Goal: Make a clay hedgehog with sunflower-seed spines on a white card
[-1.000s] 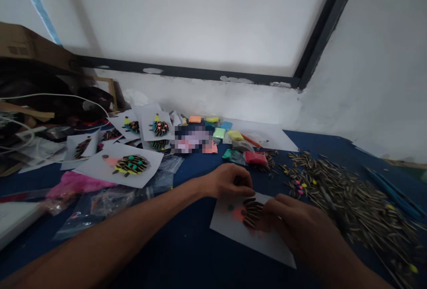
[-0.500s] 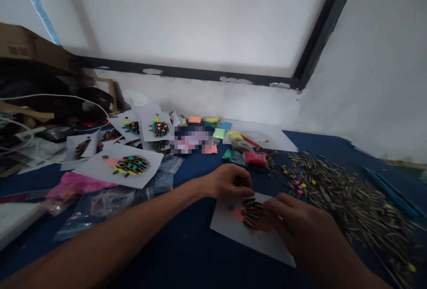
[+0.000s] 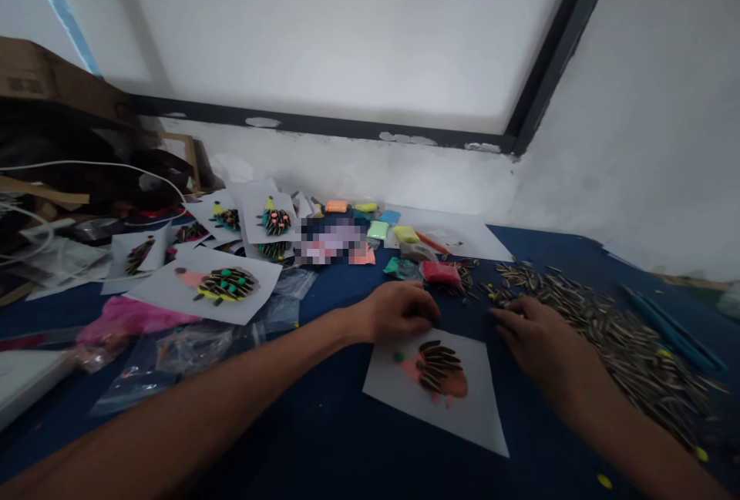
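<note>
My left hand [image 3: 401, 311] is closed, its curled fingertips resting on the top edge of a white sheet of paper [image 3: 479, 423]. On that sheet lies a hedgehog figure [image 3: 455, 383] of orange-brown and pink clay with a green nose. Striped sunflower seeds [image 3: 439, 357] cover the front part of its back as spines; the rear part is bare clay. To the right of the sheet, my right hand [image 3: 535, 338] reaches with extended fingers to the near-left edge of a seed pile [image 3: 630, 354]. Its fingertips are partly hidden, and no held thing shows.
Finished hedgehog sheets [image 3: 228, 284] lie at the left, near plastic bags [image 3: 190, 350] and pink wrapping [image 3: 136, 323]. Coloured clay packs, including a red pack [image 3: 440, 273], sit toward the wall. A blue tool-like object [image 3: 674, 330] lies beyond the pile.
My right hand has left the hedgehog and moved right and up to the seed pile, uncovering the figure's rear. My left hand stays at the paper's top edge.
</note>
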{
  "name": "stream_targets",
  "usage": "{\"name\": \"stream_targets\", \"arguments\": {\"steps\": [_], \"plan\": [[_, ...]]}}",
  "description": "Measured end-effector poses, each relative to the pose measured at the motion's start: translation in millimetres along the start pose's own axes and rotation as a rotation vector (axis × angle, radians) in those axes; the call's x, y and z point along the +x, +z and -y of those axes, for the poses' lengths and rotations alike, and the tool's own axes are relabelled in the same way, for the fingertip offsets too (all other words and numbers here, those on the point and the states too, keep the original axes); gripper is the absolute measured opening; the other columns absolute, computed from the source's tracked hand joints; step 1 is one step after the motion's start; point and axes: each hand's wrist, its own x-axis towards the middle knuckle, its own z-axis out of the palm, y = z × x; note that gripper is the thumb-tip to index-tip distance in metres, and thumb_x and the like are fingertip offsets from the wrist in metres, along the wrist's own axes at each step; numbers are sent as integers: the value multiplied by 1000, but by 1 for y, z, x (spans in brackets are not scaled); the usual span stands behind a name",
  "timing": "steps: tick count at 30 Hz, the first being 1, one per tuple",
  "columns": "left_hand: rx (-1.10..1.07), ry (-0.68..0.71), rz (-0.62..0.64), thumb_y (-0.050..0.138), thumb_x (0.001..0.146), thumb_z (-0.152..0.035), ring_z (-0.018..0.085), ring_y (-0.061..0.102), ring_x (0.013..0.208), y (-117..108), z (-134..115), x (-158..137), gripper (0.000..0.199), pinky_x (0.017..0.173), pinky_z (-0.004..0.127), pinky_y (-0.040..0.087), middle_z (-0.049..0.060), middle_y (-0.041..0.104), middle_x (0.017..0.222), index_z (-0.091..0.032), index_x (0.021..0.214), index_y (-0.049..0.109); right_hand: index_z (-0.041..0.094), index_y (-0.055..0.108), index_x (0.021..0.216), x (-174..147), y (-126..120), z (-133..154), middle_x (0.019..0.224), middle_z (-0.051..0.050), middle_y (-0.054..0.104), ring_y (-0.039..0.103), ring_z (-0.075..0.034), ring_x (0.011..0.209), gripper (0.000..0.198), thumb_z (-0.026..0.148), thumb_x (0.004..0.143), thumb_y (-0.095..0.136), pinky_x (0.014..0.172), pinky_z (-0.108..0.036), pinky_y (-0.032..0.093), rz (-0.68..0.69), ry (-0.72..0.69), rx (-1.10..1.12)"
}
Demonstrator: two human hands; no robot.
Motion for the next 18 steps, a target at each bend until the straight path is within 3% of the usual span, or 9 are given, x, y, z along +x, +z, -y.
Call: {"name": "stream_targets", "arguments": {"steps": [8, 18], "plan": [[51, 18, -9, 61, 76, -11, 8, 52, 67, 1, 0, 0, 14, 60, 20, 41, 4, 60, 89, -13, 88, 68, 20, 63, 70, 5, -4, 3, 78, -6, 60, 61, -20, 73, 20, 21, 85, 49, 62, -30, 44, 80, -5, 42], [141, 93, 24, 59, 78, -12, 9, 53, 69, -2, 2, 0, 8, 61, 20, 41, 4, 59, 86, -13, 84, 64, 24, 70, 89, 0, -17, -5, 92, -6, 65, 65, -20, 77, 23, 19, 83, 48, 64, -30, 46, 215, 33, 167]]}}
